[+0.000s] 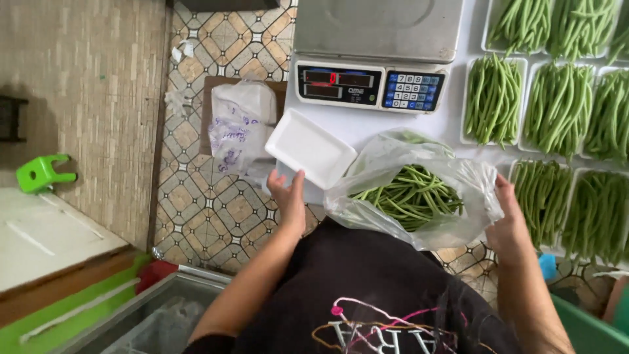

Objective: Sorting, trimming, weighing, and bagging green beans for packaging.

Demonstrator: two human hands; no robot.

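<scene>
Left hand [288, 196] grips rectangular foam tray [310, 148]; right hand [506, 219] crinkly plastic bag [400, 164].

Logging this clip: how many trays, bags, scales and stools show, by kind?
Trays filled with beans: 8, some cut off by the frame edge
Empty white tray: 1, at the left hand
Plastic bags: 2, one held by the right hand
Scale: 1
Green stool: 1
Total: 13

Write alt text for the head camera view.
A person's left hand holds an empty white foam tray while the right hand grips a clear plastic bag of green beans. Beyond sit a digital scale and filled bean trays.
</scene>
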